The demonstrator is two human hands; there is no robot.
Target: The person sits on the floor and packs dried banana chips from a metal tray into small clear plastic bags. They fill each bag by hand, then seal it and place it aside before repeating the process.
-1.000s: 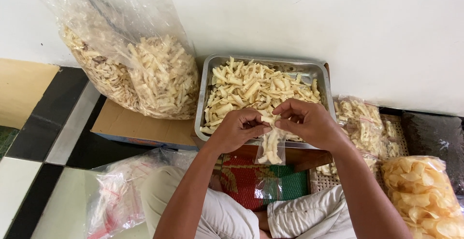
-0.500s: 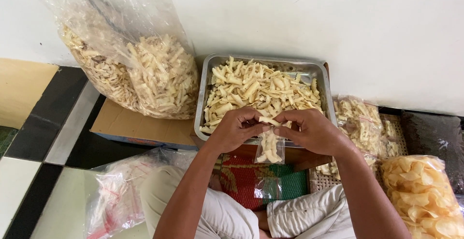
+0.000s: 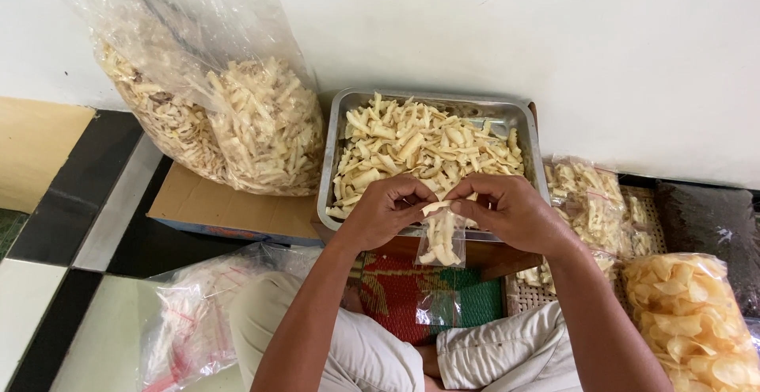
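The left hand [image 3: 385,211] and the right hand [image 3: 511,211] meet just over the near rim of a rectangular metal tray [image 3: 333,150] heaped with pale yellow cracker sticks [image 3: 423,145]. Both hands are closed in a pinch on the mouth of a small clear plastic pouch [image 3: 442,240], which hangs down between them, partly filled with the same pale sticks. The tray sits against the white wall, its near edge above a brown wooden board. At the tray's left side, a large clear plastic sack of pale sticks [image 3: 229,115] leans on a flat piece of brown cardboard [image 3: 229,206]. Near the right edge of the view lies a clear bag of round yellow chips [image 3: 693,321], with smaller filled pouches [image 3: 590,194] between it and the tray.
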